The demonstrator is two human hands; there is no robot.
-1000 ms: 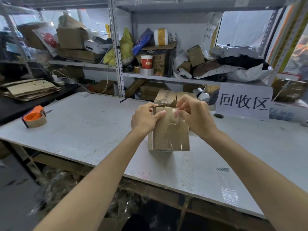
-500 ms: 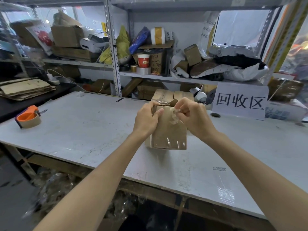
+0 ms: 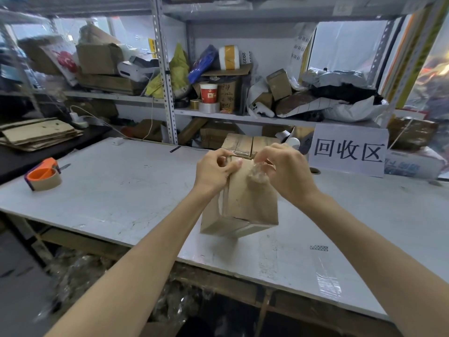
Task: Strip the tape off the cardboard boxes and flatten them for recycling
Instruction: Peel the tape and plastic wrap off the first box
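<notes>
A small brown cardboard box (image 3: 245, 205) is held above the white table (image 3: 126, 190), tilted so its taped underside shows. My left hand (image 3: 215, 170) grips the box's upper left edge, thumb across the top. My right hand (image 3: 283, 172) pinches a crumpled wad of clear tape (image 3: 257, 175) that still clings to the box's upper front. A second taped cardboard box (image 3: 245, 143) stands on the table just behind my hands, mostly hidden by them.
An orange tape dispenser (image 3: 43, 175) lies at the table's left. Flattened cardboard (image 3: 38, 133) is stacked on a black surface at far left. A white sign with black characters (image 3: 348, 150) stands at back right. Cluttered metal shelves (image 3: 165, 76) rise behind the table.
The box has been lifted off the table and tipped, showing its underside. The clear tape that covered its front has been peeled upward into a wad in my right hand.
</notes>
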